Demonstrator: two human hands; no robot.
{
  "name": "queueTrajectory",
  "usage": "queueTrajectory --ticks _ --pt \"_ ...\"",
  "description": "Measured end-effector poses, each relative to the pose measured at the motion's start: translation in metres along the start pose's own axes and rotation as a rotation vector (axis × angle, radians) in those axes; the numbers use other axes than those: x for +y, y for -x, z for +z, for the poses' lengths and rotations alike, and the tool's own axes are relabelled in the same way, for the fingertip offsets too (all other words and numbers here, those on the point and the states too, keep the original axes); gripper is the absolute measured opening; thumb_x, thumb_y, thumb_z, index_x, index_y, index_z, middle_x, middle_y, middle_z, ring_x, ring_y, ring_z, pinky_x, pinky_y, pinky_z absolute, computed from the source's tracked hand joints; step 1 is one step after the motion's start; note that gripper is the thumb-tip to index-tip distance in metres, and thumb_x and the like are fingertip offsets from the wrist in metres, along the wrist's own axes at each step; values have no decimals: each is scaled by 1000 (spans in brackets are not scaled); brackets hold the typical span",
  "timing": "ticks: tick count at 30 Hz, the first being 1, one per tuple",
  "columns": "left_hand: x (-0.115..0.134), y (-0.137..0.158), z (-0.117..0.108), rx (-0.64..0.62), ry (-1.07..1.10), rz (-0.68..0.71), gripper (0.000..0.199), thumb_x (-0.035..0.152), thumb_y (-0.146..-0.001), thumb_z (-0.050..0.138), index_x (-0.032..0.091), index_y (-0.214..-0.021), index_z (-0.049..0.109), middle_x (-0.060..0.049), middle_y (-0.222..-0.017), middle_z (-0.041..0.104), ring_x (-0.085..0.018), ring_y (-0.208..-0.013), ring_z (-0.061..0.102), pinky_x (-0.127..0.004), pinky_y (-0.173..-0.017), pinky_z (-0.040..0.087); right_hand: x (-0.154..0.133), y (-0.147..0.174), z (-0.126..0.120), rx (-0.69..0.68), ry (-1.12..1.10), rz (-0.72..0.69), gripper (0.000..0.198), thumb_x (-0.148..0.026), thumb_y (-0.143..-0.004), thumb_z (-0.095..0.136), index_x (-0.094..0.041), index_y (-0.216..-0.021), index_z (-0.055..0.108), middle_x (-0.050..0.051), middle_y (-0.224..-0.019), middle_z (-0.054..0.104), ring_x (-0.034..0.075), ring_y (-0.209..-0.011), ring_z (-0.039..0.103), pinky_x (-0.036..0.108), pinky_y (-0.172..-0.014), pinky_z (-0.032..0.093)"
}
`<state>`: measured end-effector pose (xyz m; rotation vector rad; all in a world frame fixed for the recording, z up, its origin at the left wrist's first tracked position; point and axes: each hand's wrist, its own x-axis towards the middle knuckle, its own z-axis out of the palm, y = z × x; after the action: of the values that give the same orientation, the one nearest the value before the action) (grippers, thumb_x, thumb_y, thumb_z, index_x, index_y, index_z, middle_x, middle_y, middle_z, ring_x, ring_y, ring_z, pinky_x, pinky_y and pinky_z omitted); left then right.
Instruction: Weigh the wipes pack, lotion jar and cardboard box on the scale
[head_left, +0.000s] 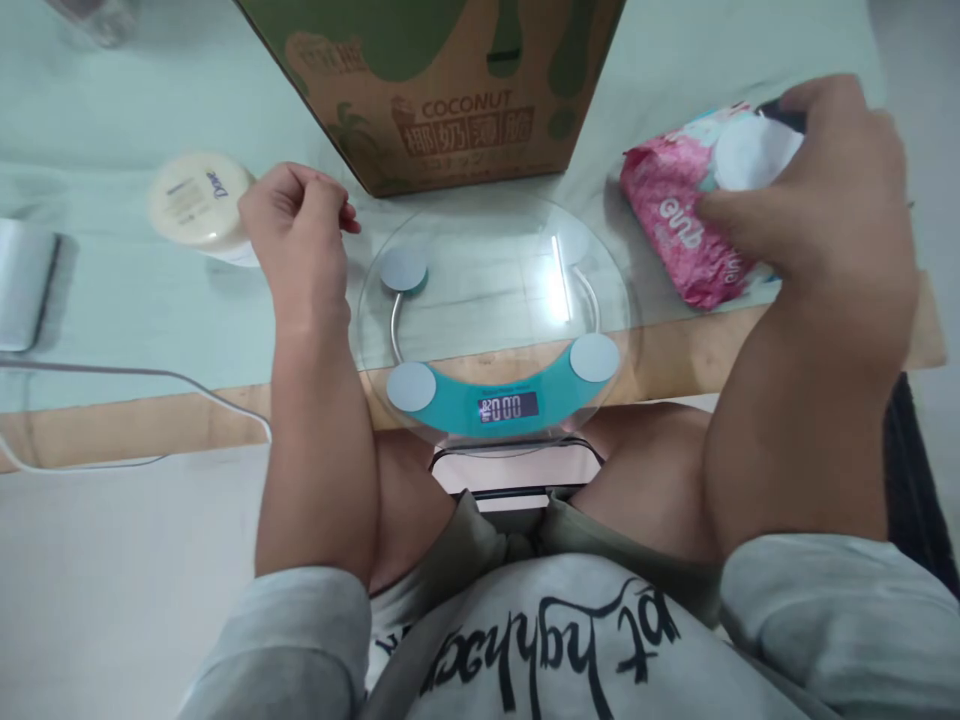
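Note:
A round glass bathroom scale (487, 240) with a teal front band lies before me, its lit display showing zeros. My left hand (304, 225) hovers at its left side, fingers curled in, nothing visible in them. Next to that hand stands a cream-lidded Dove jar (201, 200), partly behind the wrist. To the right of the scale rests a pink soft pack (675, 220) with a white round patch on top. My right hand (832, 210) is over this pack, blurred, thumb and forefinger spread apart; its other fingers are hidden.
A tall cardboard box (465, 100) printed "COCONUT" stands behind the scale. At the far left are a white device (24, 285) and a white cable (172, 375). The wooden table edge (675, 350) runs under the scale's front, and a phone (517, 468) lies on my lap.

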<state>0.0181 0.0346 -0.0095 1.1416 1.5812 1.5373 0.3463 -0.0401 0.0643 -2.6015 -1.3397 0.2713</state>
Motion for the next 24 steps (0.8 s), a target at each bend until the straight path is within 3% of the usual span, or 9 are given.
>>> queueTrajectory --ticks 4,8,10,13,17,21,24 --pt "5 5 -2 1 -5 25 44 -11 -90 53 23 -63 56 -1 -62 52 -17 -65 47 -40 -75 39 7 20 -19 71 -80 -126 94 -13 -96 78 -29 -182 48 6 -175 58 30 -167 61 54 -146 55" --pt "10 11 -8 -32 -6 42 40 -8 -92 56 23 -67 57 -3 -67 53 -19 -69 51 -44 -80 41 14 41 -33 139 -152 -549 78 -57 -106 69 -44 -180 48 -13 -183 49 29 -175 51 47 -151 42" --pt "10 13 -11 -45 -4 52 40 -8 -92 56 23 -68 57 -4 -67 52 -19 -68 50 -44 -80 41 8 50 -31 146 -174 -770 75 -65 -104 66 -48 -175 51 -17 -178 52 29 -171 53 46 -149 44" --pt "5 12 -14 -52 3 76 39 -9 -91 56 22 -67 58 -3 -66 53 -17 -66 48 -42 -77 40 -17 66 -20 43 -152 -978 74 -46 -101 62 -46 -174 52 -11 -171 57 27 -160 61 52 -147 50" --pt "-7 7 -17 -60 7 108 41 -11 -91 51 22 -68 57 0 -63 54 -16 -62 47 -38 -72 41 -48 83 1 -204 -56 -1093 76 -36 -98 64 -38 -174 57 5 -160 64 35 -151 62 59 -134 57" --pt "-25 -7 -21 -81 -14 135 37 -10 -91 55 22 -71 54 0 -64 54 -17 -63 50 -38 -71 45 -46 78 20 -214 -5 -1196 85 -27 -94 66 -44 -176 53 8 -147 65 33 -142 63 55 -123 61" --pt "-44 -25 -23 -110 -37 158 33 -3 -89 66 23 -77 50 1 -68 51 -16 -63 49 -39 -70 46 -39 70 25 -184 11 -1191 90 -28 -90 67 -41 -177 51 9 -152 63 35 -139 63 55 -119 62"
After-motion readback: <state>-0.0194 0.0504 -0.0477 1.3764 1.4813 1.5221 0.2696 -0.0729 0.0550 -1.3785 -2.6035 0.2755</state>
